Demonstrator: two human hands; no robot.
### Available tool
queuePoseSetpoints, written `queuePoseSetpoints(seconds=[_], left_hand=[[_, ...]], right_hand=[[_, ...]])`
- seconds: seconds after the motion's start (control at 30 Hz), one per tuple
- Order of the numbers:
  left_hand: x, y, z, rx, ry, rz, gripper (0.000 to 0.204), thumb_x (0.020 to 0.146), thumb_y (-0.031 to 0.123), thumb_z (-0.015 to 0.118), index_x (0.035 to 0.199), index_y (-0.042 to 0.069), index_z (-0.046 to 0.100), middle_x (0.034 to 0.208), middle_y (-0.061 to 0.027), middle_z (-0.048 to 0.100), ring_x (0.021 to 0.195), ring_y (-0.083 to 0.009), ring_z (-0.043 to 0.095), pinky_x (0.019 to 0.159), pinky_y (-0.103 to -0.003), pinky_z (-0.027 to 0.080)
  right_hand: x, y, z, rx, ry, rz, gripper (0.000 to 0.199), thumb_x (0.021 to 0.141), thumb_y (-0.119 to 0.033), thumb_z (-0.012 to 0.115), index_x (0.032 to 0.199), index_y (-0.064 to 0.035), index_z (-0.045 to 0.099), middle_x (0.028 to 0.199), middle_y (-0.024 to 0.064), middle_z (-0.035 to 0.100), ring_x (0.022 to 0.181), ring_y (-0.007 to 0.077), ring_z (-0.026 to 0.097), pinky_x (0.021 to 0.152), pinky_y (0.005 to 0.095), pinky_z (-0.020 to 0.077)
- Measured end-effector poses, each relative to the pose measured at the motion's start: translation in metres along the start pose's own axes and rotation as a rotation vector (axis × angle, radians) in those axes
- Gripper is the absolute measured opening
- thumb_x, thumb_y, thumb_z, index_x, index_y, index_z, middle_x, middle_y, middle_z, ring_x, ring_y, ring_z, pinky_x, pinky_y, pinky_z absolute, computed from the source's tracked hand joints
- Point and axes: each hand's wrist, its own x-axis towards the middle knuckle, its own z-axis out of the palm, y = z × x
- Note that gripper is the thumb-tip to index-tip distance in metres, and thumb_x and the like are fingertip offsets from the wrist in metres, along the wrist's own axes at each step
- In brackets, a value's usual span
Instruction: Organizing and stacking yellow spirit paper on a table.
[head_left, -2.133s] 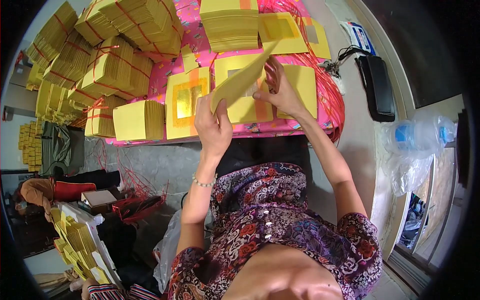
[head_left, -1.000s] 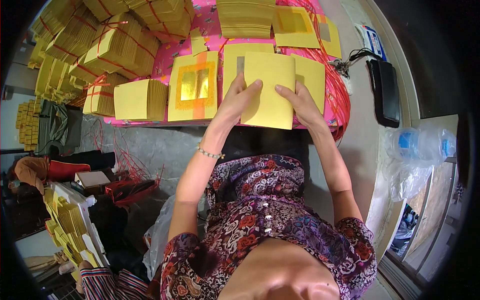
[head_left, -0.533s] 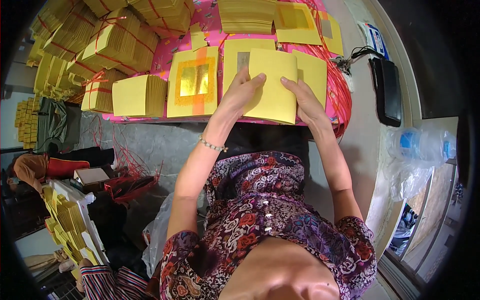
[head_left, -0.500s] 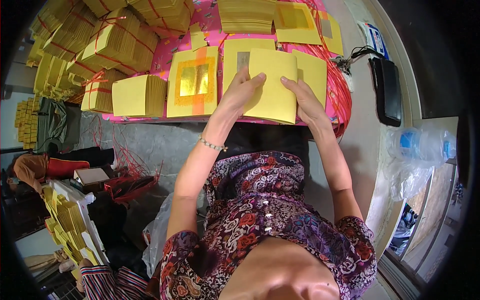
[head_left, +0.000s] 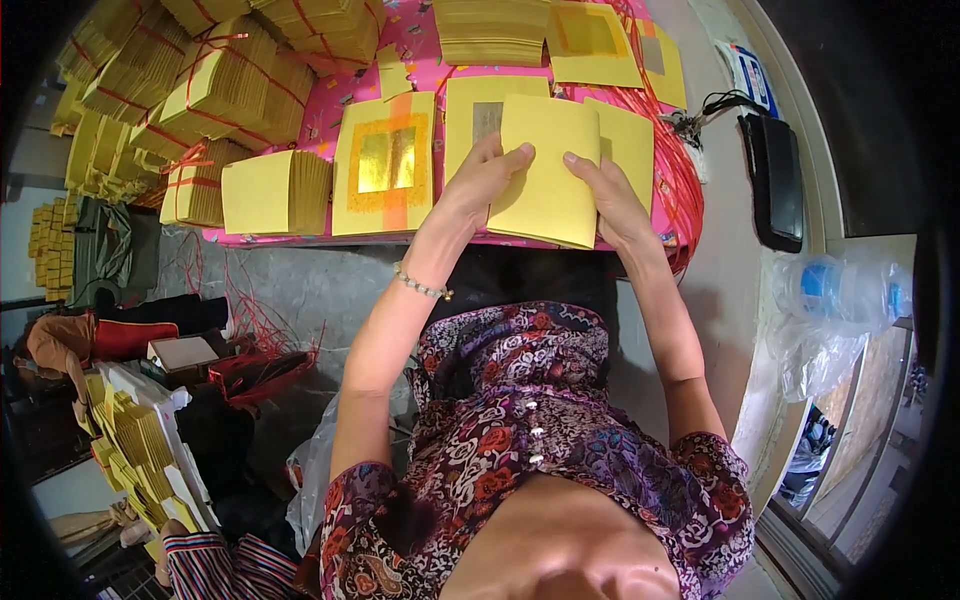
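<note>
Over the near edge of the pink table cover [head_left: 318, 122], I hold folded yellow paper [head_left: 548, 195] with both hands. My left hand [head_left: 484, 184] is closed on its left side, thumb across the front. Gripping the right edge is my right hand [head_left: 614, 200], its thumb on top and its other fingers hidden behind. Behind the held paper lie a yellow sheet with a grey patch [head_left: 488, 118] and another yellow sheet [head_left: 632, 150], both partly covered. Left of my hands rests yellow paper with a gold foil square [head_left: 387, 160], and beside it stands a stack of folded yellow paper [head_left: 268, 192].
Bundles tied with red strapping [head_left: 225, 92] pile up at the far left. Loose red straps [head_left: 682, 190] hang over the table's right end. A black case [head_left: 772, 183] and a plastic bottle [head_left: 840, 290] are on the right. At lower left, people sit near more yellow paper [head_left: 140, 435].
The held paper has tilted slightly, and its top right corner sits a little further right. Both hands keep nearly the same places.
</note>
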Motion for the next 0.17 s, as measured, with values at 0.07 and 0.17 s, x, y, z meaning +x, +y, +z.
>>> queuePoseSetpoints(seconds=[0.07, 0.17], left_hand=[[-0.0002, 0.0, -0.0017, 0.003, -0.019, -0.025, 0.033, 0.092, 0.014, 0.054, 0.12, -0.003, 0.049, 0.112, -0.0106, 0.06, 0.097, -0.0162, 0.061, 0.084, -0.028, 0.049], [-0.0012, -0.0046, -0.0004, -0.015, -0.065, 0.09, 0.041, 0.093, 0.013, 0.052, 0.13, -0.002, 0.042, 0.12, -0.012, 0.056, 0.108, -0.0176, 0.056, 0.089, -0.028, 0.046]], right_hand=[[-0.0024, -0.0024, 0.0028, -0.047, 0.005, -0.03, 0.046, 0.089, -0.02, 0.06, 0.124, 0.005, 0.045, 0.114, 0.0119, 0.057, 0.104, 0.0173, 0.057, 0.088, 0.0283, 0.0459], [-0.0066, -0.0067, 0.0056, -0.081, -0.046, -0.084, 0.05, 0.088, -0.021, 0.061, 0.127, 0.0049, 0.042, 0.119, 0.0138, 0.055, 0.111, 0.0176, 0.054, 0.092, 0.0294, 0.044]])
